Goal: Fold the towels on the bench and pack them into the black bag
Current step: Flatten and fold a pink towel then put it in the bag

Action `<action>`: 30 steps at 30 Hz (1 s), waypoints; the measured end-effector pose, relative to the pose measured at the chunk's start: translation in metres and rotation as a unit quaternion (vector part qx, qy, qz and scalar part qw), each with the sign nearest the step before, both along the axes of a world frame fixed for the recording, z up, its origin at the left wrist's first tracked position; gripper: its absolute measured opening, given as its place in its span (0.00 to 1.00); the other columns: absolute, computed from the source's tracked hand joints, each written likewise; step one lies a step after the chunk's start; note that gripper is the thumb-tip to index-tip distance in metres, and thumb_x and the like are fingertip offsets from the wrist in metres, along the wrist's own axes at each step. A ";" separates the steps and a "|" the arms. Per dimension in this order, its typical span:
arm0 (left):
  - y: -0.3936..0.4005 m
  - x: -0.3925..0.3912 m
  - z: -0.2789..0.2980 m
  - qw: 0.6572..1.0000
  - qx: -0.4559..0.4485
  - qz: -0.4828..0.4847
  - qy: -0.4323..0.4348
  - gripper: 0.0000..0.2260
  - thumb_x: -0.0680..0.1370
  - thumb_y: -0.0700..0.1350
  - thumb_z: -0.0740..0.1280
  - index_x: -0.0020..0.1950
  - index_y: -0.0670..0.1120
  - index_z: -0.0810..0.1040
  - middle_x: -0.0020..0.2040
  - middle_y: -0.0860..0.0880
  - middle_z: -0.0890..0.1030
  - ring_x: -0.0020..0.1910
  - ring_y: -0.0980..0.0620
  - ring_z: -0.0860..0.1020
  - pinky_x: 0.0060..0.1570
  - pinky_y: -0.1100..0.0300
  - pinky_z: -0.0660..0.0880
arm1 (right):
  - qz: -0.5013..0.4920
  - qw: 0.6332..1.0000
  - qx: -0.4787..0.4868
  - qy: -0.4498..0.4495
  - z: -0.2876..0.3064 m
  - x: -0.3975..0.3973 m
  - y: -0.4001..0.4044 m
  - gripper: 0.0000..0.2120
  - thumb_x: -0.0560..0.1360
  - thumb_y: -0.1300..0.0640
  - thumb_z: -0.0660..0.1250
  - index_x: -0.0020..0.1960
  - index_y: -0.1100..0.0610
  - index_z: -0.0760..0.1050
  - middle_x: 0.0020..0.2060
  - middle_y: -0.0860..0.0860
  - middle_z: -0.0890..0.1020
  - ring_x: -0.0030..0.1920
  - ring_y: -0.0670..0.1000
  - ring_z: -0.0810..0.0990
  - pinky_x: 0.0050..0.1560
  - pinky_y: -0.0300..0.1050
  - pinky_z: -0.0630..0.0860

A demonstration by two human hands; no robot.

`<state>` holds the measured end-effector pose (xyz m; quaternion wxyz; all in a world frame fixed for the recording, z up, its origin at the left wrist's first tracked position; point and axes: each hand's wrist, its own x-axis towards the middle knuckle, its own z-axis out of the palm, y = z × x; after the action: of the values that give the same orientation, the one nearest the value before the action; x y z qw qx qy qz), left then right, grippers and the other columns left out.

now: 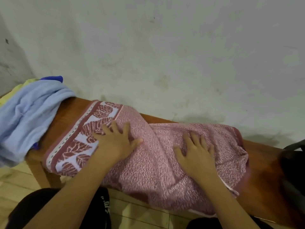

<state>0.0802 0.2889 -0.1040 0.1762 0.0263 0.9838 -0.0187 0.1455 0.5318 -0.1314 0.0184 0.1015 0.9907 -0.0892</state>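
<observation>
Both forearms extended forward, bare. Left hand (115,142): palm down, fingers spread and straight, pressing flat. Right hand (196,153): palm down, fingers straight, slightly apart, pressing flat. Neither grip closed.

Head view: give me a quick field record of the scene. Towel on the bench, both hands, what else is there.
surface: wooden bench against a pale wall
active item: pink towel with a leaf-pattern border, spread along the bench, near edge hanging over the front
left hand: left hand flat on the towel near the border, fingers straight
right hand: right hand flat on the towel's plain part, fingers spread
waiting: light blue towel in a loose heap at the bench's left end, yellow cloth behind it
bag: dark object at right edge, cannot identify
</observation>
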 end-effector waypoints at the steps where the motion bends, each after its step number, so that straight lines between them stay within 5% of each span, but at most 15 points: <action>1: -0.005 -0.003 -0.002 1.000 0.000 0.031 -0.005 0.43 0.71 0.76 0.39 0.79 0.54 0.34 0.79 0.39 0.38 0.76 0.29 0.41 0.68 0.26 0.47 | -0.023 1.000 0.001 -0.010 0.001 -0.001 0.004 0.34 0.79 0.33 0.46 0.80 0.47 0.50 0.81 0.49 0.51 0.80 0.59 0.46 0.74 0.71 0.45; 5: -0.022 -0.015 -0.008 0.996 0.004 0.077 -0.035 0.48 0.63 0.78 0.36 0.77 0.55 0.29 0.77 0.38 0.33 0.75 0.28 0.37 0.67 0.24 0.46 | -0.102 0.993 0.009 -0.054 0.004 -0.005 0.022 0.35 0.78 0.30 0.42 0.81 0.44 0.44 0.81 0.47 0.44 0.80 0.60 0.41 0.70 0.78 0.41; 14: 0.002 -0.010 -0.011 0.997 0.051 -0.022 0.059 0.42 0.72 0.75 0.37 0.79 0.53 0.34 0.79 0.40 0.36 0.77 0.36 0.36 0.70 0.28 0.42 | -0.096 0.994 0.015 -0.052 -0.007 -0.004 0.004 0.35 0.78 0.30 0.37 0.80 0.43 0.35 0.80 0.51 0.37 0.79 0.60 0.35 0.71 0.74 0.35; 20: 0.025 -0.013 -0.019 0.996 0.065 -0.057 -0.033 0.46 0.66 0.80 0.39 0.75 0.57 0.26 0.73 0.41 0.24 0.71 0.35 0.25 0.64 0.27 0.31 | -0.087 0.995 0.011 -0.042 -0.009 -0.001 0.005 0.34 0.78 0.31 0.36 0.80 0.43 0.35 0.80 0.52 0.38 0.79 0.60 0.35 0.72 0.74 0.36; 25: 0.022 -0.030 -0.019 0.996 0.060 -0.071 -0.009 0.47 0.64 0.80 0.37 0.76 0.58 0.29 0.75 0.42 0.28 0.74 0.36 0.28 0.66 0.28 0.31 | -0.041 0.999 0.018 -0.014 -0.006 0.014 0.007 0.32 0.80 0.33 0.38 0.81 0.44 0.40 0.81 0.52 0.44 0.80 0.57 0.39 0.73 0.72 0.37; 30: 0.060 -0.005 -0.014 0.980 0.132 -0.134 0.064 0.40 0.72 0.75 0.36 0.78 0.55 0.33 0.77 0.47 0.30 0.74 0.43 0.28 0.70 0.33 0.31 | -0.011 1.000 0.004 -0.010 -0.002 0.027 0.009 0.32 0.81 0.34 0.39 0.81 0.45 0.43 0.81 0.51 0.46 0.80 0.54 0.40 0.75 0.68 0.38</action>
<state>0.0748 0.3489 -0.1178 0.1038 0.1795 0.9744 0.0867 0.1721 0.5405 -0.1333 0.0265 0.1134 0.9896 -0.0848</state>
